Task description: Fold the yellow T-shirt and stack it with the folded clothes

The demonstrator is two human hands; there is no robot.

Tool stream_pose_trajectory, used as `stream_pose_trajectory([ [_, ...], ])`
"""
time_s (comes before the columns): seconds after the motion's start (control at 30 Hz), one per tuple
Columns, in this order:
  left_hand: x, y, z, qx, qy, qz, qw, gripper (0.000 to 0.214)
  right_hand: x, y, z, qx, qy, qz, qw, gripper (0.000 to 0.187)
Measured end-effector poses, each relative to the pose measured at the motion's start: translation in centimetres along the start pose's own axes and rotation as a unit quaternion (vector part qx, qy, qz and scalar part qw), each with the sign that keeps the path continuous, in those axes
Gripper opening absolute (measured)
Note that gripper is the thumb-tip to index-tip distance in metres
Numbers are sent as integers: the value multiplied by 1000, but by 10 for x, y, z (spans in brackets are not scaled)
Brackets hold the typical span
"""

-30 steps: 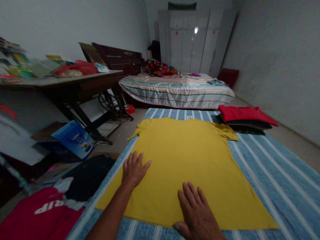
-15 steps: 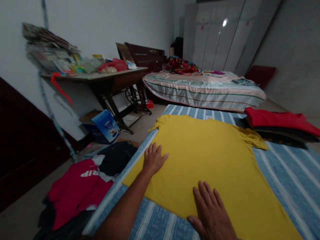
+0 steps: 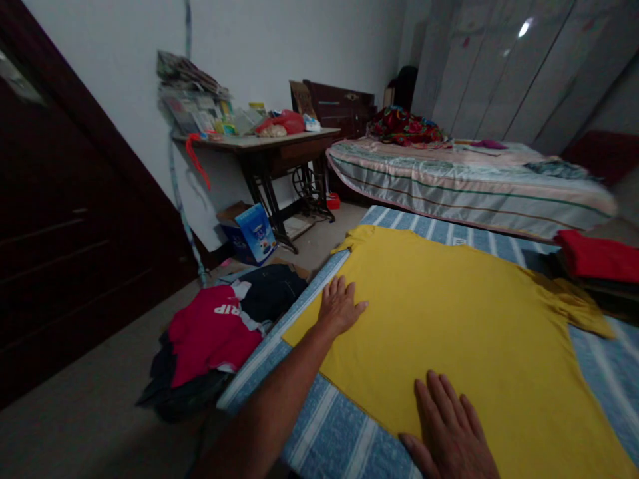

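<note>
A yellow T-shirt lies spread flat on a blue-and-white striped cloth, its neck end pointing away from me. My left hand rests open on the shirt near its left edge, fingers pointing away. Close to the hem, my right hand lies flat on the yellow fabric with the thumb out to the left. Neither hand grips the cloth. The lower right corner of the shirt runs out toward the frame's edge.
Folded clothes with a red piece on top sit at the right. Left of the striped surface, a heap with a pink shirt lies low down. Beyond stand a blue box, a sewing-machine table and another bed.
My view has turned left, so everything sits further right in the picture and more of the dark door shows. Both hands stay at about the same places on the shirt.
</note>
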State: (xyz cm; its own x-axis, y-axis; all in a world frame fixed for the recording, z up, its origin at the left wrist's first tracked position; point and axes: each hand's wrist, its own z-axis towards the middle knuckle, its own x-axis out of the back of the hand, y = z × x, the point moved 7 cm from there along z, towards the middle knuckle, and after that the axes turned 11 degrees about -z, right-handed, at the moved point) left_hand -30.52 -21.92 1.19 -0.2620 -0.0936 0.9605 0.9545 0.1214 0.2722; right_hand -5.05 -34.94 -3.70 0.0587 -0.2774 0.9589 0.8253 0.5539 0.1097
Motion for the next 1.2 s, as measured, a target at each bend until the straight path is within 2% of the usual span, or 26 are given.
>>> stream_pose_trajectory([
  [0.17,2,2,-1,1,-9,-5,1000,67,-10,3,-4,26,1,-12,1000,69],
  [0.33,2,2,-2,4,-11,-6,1000,67,-18,7,-6,20,-28,8,999,69],
  [0.83,2,2,-2,1,-11,-14,1000,66,-12,8,-7,32,-14,5,999,68],
  [1.03,1,2,-1,-2,1,-4,1000,65,-2,16,-1,30,-34,53,998,62],
  [1.2,2,0,2,2,6,7,1000,64,22,46,23,-47,-7,77,996,55],
])
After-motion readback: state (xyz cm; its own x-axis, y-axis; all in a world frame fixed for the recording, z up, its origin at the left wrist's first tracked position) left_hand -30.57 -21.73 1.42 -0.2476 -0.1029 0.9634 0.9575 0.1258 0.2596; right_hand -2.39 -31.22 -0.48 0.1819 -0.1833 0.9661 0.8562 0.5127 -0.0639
